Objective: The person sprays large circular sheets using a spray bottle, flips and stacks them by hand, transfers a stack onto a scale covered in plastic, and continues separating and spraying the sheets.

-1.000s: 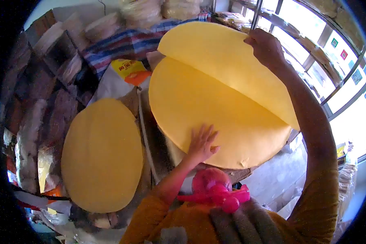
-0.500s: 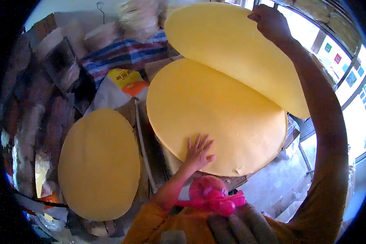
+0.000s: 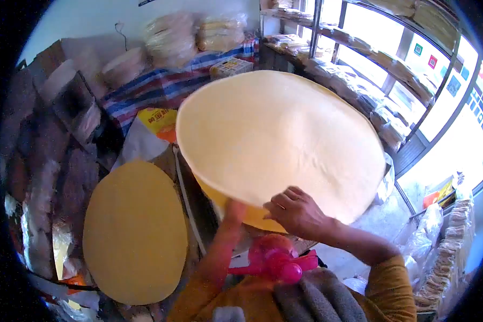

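A large round pale yellow sheet (image 3: 284, 139) lies over the stack of yellow sheets (image 3: 257, 217), whose deeper yellow shows below its raised near-left edge. My right hand (image 3: 298, 212) pinches the near edge of the top sheet. My left hand (image 3: 235, 210) is at that same edge, a little to the left; its fingers are blurred and partly hidden by the sheet. Another yellow oval sheet (image 3: 136, 233) lies apart on the left. A pink object (image 3: 276, 257) with a rounded top is just below my hands, close to my body.
Plastic-wrapped bundles (image 3: 170, 40) stand on a striped cloth (image 3: 161, 86) at the back. Shelves with flat packs (image 3: 381, 56) line the window side. A tall wrapped stack (image 3: 451, 252) is at the lower right, and a white and yellow bag (image 3: 158, 122) lies between the sheets.
The lifted sheet has come down toward me over the stack. My right hand has moved from the far upper right to the near edge, and my left hand has shifted slightly left.
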A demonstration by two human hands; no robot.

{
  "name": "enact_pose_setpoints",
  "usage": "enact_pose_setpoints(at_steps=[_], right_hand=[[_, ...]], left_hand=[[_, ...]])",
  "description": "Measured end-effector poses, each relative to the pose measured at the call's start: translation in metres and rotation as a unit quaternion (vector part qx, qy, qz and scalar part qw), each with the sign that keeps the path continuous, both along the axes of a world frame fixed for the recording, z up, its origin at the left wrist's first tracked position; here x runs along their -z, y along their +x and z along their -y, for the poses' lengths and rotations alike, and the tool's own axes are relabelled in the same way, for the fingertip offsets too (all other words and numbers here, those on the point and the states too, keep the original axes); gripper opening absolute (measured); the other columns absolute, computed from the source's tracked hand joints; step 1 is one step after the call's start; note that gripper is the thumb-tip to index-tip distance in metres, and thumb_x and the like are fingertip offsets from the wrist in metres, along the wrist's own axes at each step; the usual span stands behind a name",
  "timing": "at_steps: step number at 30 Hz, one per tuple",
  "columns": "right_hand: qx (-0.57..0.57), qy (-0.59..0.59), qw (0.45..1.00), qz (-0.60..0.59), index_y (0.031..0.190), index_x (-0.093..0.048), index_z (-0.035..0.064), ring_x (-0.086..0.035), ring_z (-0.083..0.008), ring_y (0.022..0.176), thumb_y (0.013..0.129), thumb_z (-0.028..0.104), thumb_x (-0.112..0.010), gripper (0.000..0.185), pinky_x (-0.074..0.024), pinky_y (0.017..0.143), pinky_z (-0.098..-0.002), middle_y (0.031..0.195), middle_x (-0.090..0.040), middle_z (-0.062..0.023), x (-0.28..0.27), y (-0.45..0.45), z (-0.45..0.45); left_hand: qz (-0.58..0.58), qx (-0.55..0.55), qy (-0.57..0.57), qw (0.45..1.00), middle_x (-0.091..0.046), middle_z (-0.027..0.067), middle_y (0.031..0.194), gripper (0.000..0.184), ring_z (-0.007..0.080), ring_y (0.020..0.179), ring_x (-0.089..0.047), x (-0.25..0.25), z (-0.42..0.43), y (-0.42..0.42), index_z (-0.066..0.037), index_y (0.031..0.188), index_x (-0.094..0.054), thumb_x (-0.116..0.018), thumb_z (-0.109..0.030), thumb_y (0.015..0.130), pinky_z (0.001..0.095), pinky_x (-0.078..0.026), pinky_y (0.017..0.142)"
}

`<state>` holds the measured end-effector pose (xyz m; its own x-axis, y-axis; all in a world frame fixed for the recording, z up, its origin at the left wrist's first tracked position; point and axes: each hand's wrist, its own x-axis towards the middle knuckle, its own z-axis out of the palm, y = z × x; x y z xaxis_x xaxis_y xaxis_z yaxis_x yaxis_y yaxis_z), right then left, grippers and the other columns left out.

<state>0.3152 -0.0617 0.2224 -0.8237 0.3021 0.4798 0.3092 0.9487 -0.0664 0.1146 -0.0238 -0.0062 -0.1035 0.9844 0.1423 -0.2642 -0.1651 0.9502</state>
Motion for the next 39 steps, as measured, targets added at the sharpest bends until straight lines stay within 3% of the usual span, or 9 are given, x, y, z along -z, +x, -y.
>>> enact_pose_setpoints(at_steps=[2, 3, 4, 5, 10, 15, 24, 29, 39], right_hand=[[0.028, -0.198, 0.977, -0.08, 0.09, -0.056, 0.0001, -0.054, -0.0191, 0.074, 0.08, 0.021, -0.056, 0.023, -0.0424, 0.066, -0.0293, 0.082, -0.057, -0.0088, 0.017, 0.016, 0.019], [0.023, -0.369, 0.924, -0.102, 0.09, -0.056, -0.0005, -0.054, -0.0182, 0.076, 0.081, 0.027, -0.054, 0.029, -0.0422, 0.067, -0.0294, 0.083, -0.057, -0.0084, 0.027, 0.028, 0.027], [0.018, -0.528, 0.84, -0.119, 0.09, -0.057, -0.0012, -0.053, -0.0172, 0.077, 0.082, 0.033, -0.051, 0.036, -0.042, 0.068, -0.0294, 0.085, -0.058, -0.008, 0.038, 0.042, 0.036], [0.014, -0.672, 0.729, -0.131, 0.09, -0.057, -0.0019, -0.053, -0.0163, 0.079, 0.084, 0.039, -0.048, 0.043, -0.0417, 0.069, -0.0294, 0.086, -0.058, -0.0076, 0.046, 0.053, 0.044], [-0.016, -0.696, 0.709, -0.111, 0.091, -0.056, -0.0038, -0.051, -0.0143, 0.078, 0.075, 0.065, -0.038, 0.073, -0.0409, 0.07, -0.0296, 0.085, -0.057, -0.0073, 0.046, 0.08, 0.075], [0.02, -0.689, 0.713, -0.126, 0.091, -0.057, -0.0044, -0.051, -0.0147, 0.071, 0.071, 0.069, -0.042, 0.077, -0.0407, 0.064, -0.0277, 0.077, -0.056, -0.0071, 0.051, 0.089, 0.108], [-0.031, -0.661, 0.749, -0.037, 0.105, -0.052, -0.0058, -0.055, -0.021, 0.09, 0.056, 0.042, -0.076, 0.072, -0.0421, 0.079, -0.0349, 0.097, -0.058, -0.0151, 0.011, 0.072, 0.127], [0.131, -0.718, 0.655, -0.194, 0.098, -0.054, -0.005, -0.054, -0.0194, 0.087, 0.056, 0.035, -0.077, 0.063, -0.0417, 0.077, -0.0332, 0.09, -0.058, -0.0152, 0.012, 0.052, 0.14], [0.312, -0.595, 0.657, -0.341, 0.09, -0.052, -0.0018, -0.049, -0.0169, 0.072, 0.064, 0.038, -0.067, 0.05, -0.0374, 0.064, -0.03, 0.078, -0.053, -0.0114, 0.011, 0.028, 0.13]], left_hand=[[0.104, -0.046, 0.059, 0.992, -0.044, 0.0114, 0.121, 0.049, 0.0277, 0.112, -0.04, -0.046, 0.024, -0.017, -0.006, 0.121, -0.037, -0.049, -0.033, 0.082, 0.0406, -0.033, 0.093], [0.333, -0.012, 0.035, 0.942, -0.044, 0.0115, 0.12, 0.048, 0.0279, 0.111, -0.041, -0.054, 0.031, -0.026, -0.005, 0.121, -0.037, -0.05, -0.031, 0.082, 0.0403, -0.033, 0.093], [0.543, 0.024, 0.009, 0.839, -0.044, 0.0116, 0.119, 0.047, 0.0281, 0.111, -0.041, -0.058, 0.035, -0.03, -0.003, 0.12, -0.038, -0.05, -0.029, 0.082, 0.0399, -0.034, 0.093], [0.478, -0.026, -0.018, 0.878, -0.045, 0.0125, 0.118, 0.046, 0.0287, 0.11, -0.042, -0.06, 0.032, -0.031, -0.003, 0.119, -0.039, -0.051, -0.027, 0.081, 0.0404, -0.035, 0.092], [0.203, -0.193, -0.161, 0.946, -0.051, 0.0129, 0.107, 0.043, 0.0247, 0.096, -0.051, -0.026, -0.018, -0.047, 0.002, 0.112, -0.043, -0.055, -0.007, 0.072, 0.0357, -0.041, 0.084], [0.092, -0.238, -0.064, 0.965, -0.053, 0.0127, 0.1, 0.043, 0.0226, 0.086, -0.054, -0.073, -0.013, -0.069, 0.004, 0.105, -0.047, -0.059, -0.002, 0.065, 0.0335, -0.046, 0.073], [0.05, -0.265, -0.108, 0.957, -0.058, 0.0103, 0.09, 0.032, 0.0198, 0.076, -0.057, 0.001, 0.101, -0.33, 0.002, 0.099, -0.053, -0.057, -0.002, 0.067, 0.0308, -0.047, 0.065], [0.004, -0.442, -0.148, 0.885, -0.057, 0.0071, 0.088, 0.031, 0.0187, 0.074, -0.055, -0.045, 0.257, -0.367, 0.0, 0.099, -0.054, -0.058, -0.004, 0.068, 0.03, -0.045, 0.065], [0.11, -0.705, -0.127, 0.689, -0.053, 0.0081, 0.101, 0.035, 0.0205, 0.084, -0.052, 0.161, 0.554, -0.426, -0.001, 0.107, -0.048, -0.056, -0.008, 0.073, 0.0325, -0.043, 0.07]])
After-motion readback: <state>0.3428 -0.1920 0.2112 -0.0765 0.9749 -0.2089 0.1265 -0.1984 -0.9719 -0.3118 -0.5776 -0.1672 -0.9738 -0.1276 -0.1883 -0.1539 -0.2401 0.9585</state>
